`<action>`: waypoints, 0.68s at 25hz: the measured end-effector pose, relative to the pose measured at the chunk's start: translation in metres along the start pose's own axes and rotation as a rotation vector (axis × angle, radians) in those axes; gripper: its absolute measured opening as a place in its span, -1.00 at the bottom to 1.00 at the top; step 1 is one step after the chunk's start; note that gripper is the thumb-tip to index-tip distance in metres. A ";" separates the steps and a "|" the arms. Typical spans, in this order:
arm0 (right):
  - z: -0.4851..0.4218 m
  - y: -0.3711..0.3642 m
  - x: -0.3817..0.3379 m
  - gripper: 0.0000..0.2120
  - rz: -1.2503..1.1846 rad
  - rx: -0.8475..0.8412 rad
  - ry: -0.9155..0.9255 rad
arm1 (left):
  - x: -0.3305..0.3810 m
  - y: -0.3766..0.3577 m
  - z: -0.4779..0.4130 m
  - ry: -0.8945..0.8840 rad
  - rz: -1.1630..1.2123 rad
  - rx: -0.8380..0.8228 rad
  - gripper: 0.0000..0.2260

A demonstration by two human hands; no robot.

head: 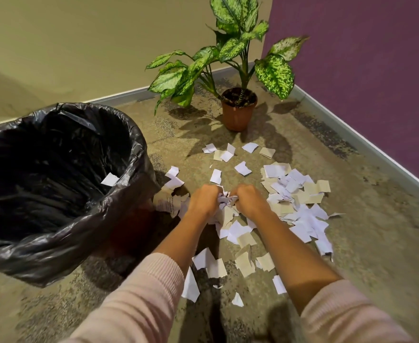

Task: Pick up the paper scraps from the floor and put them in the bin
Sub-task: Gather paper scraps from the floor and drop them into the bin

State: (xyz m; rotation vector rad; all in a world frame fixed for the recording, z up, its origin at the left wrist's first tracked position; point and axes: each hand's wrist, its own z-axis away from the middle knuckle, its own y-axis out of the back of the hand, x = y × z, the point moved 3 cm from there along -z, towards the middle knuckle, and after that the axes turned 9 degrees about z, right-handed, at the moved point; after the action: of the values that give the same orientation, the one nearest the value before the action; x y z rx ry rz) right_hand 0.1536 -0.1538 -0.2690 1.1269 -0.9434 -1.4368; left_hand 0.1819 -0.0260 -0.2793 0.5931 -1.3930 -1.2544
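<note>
Several white and beige paper scraps (297, 194) lie scattered on the carpet, thickest to the right of my hands. My left hand (203, 199) and my right hand (248, 198) are pressed together low over the floor, both closed around a crumpled bunch of scraps (225, 200) between them. More scraps (243, 263) lie between and under my forearms. The bin (134, 144), lined with a black plastic bag, stands at the left, close to my left hand. One white scrap (110, 179) rests on the bag's inner wall.
A potted plant (238, 112) with large spotted green leaves stands in the corner behind the scraps. A beige wall runs along the back and a purple wall (364, 58) along the right. The floor is mottled carpet.
</note>
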 end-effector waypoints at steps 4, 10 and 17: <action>0.010 0.023 -0.003 -0.78 -0.064 0.035 -0.079 | 0.014 0.025 0.011 0.019 0.072 0.022 -0.89; 0.026 0.080 -0.015 -0.81 -0.078 0.140 -0.094 | 0.033 0.074 0.029 -0.001 0.133 0.164 -0.75; 0.054 0.166 -0.037 -0.78 -0.088 0.258 -0.075 | 0.068 0.163 0.057 -0.075 0.035 0.303 -0.82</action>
State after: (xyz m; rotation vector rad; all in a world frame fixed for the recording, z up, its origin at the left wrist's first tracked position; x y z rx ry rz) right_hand 0.1438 -0.1446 -0.0912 1.3240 -1.1696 -1.4654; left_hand 0.1596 -0.0162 -0.0954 0.7297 -1.6644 -1.0538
